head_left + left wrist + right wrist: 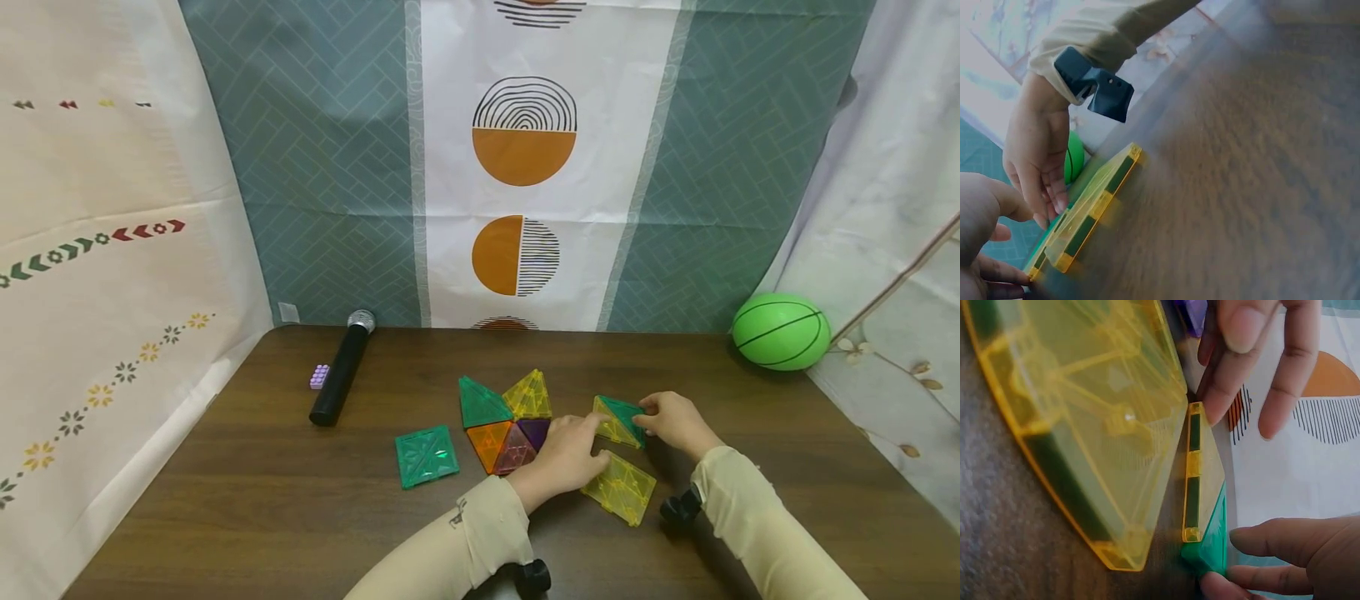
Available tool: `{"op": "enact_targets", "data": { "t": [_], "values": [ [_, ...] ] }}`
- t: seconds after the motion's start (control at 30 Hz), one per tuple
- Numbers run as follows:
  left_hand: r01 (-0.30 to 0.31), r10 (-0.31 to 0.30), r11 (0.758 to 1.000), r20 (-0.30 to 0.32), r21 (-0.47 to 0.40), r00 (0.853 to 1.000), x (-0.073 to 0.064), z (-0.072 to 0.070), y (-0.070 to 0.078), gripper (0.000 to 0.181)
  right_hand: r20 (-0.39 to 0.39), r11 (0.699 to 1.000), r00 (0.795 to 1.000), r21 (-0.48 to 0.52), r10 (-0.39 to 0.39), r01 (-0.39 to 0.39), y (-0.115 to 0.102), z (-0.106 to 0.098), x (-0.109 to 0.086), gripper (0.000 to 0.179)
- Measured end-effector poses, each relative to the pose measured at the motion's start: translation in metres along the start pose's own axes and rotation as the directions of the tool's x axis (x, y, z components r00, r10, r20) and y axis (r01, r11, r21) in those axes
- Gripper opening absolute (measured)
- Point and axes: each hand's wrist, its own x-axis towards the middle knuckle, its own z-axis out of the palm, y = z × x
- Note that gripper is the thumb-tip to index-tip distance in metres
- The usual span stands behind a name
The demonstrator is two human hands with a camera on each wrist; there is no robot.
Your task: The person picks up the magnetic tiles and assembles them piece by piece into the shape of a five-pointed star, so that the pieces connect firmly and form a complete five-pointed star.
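Left hand (564,457): lower centre-right of the frame, fingers extended, relaxed, one fingertip touching a translucent yellow triangle tile (613,428).

Right hand (677,423): right of centre, fingertips at the outer edge of a translucent green triangle tile (628,416) — whether they grip it cannot be told.

These two tiles: right of centre, between the hands, sloping long edges together. Just below them, a yellow square tile (624,490), near the left thumb.

Tile cluster, centre, edges adjoining: a green kite-like tile (482,404), a yellow tile (530,397), orange (489,442), pinkish (516,450) and purple (532,430) triangles, the last partly behind the left hand.

Left of cluster: a green square (426,456), diagonally divided.

Also on the wooden tabletop (247,500): a black microphone (341,375) and lilac toy brick (319,377), centre-left; a green ball (782,332) — far right.
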Motion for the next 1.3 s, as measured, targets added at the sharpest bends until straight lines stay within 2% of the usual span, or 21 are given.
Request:
{"op": "enact_targets", "data": {
  "t": [0.1,0.23,0.5,0.6,0.77,0.9,1.1,1.2,1.3],
  "values": [
    [0.017,-0.018,0.993,0.000,-0.114,1.000,0.000,0.001,0.000,0.049,-0.008,1.000,1.000,-0.004,0.012,-0.012,-0.001,0.001,0.001,0.042],
    [0.041,-0.045,0.967,-0.009,-0.251,0.999,0.000,0.002,-0.002,0.049,-0.010,0.999,0.999,-0.015,0.034,-0.034,0.001,0.002,0.001,0.038],
    [0.078,-0.088,0.933,-0.013,-0.352,0.996,-0.001,0.003,-0.004,0.049,-0.021,0.998,0.998,0.025,0.058,-0.058,0.005,0.004,0.002,0.030],
    [0.097,-0.107,0.911,-0.002,-0.401,0.994,-0.002,0.002,-0.005,0.049,-0.029,0.996,0.998,0.065,0.063,-0.061,0.006,0.005,0.002,0.031],
    [0.118,-0.133,0.860,0.006,-0.496,0.991,-0.002,0.001,-0.005,0.048,-0.037,0.992,0.998,0.118,0.057,-0.052,0.009,0.006,0.001,0.036],
    [0.114,-0.138,0.818,0.000,-0.564,0.990,-0.002,0.000,-0.005,0.047,-0.049,0.988,0.998,0.147,0.051,-0.043,0.012,0.008,0.000,0.034],
    [0.094,-0.135,0.718,-0.006,-0.690,0.991,0.000,-0.001,-0.006,0.047,-0.056,0.978,0.996,0.203,0.066,-0.053,0.014,0.010,0.000,0.030],
    [0.095,-0.141,0.690,-0.004,-0.718,0.990,0.000,-0.001,-0.006,0.048,-0.059,0.972,0.995,0.227,0.075,-0.060,0.014,0.011,-0.001,0.030],
    [0.101,-0.152,0.680,-0.005,-0.727,0.988,0.000,0.000,-0.006,0.047,-0.071,0.965,0.995,0.259,0.071,-0.050,0.015,0.011,-0.002,0.030]
  ]
}}
